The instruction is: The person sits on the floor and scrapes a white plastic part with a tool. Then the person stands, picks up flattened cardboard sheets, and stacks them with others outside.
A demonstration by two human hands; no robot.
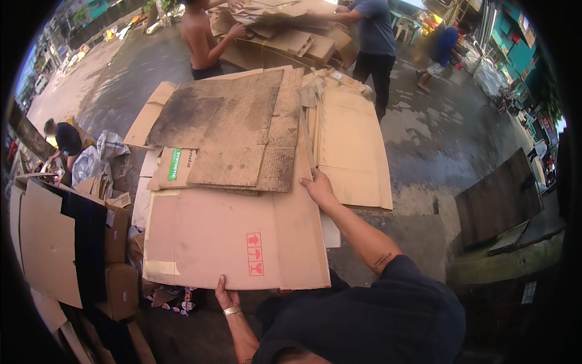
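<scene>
In the head view, a large tan flattened cardboard sheet point(227, 233) printed with red handling symbols is seen in front of the person's body. Its near edge is pinched by the left hand point(227, 296), the thumb laid on top and the other fingers largely hidden beneath; a silver-coloured metal watch point(232, 310) is worn on that wrist. Its right edge is gripped by the right hand point(318, 188); how all the fingers are placed there cannot be told.

The far part of the sheet is covered by a dark-stained brown corrugated cardboard piece point(236, 130), beside which a green rectangular label point(174, 164) is exposed. Just to the right, a pale yellowish-tan cardboard stack point(354, 145) is seen. Beyond, a heaped brown cardboard pile point(285, 45) is being handled by two people. At the left, upright brown cardboard panels point(48, 242) are gathered near a crumpled translucent plastic bag point(91, 165).
</scene>
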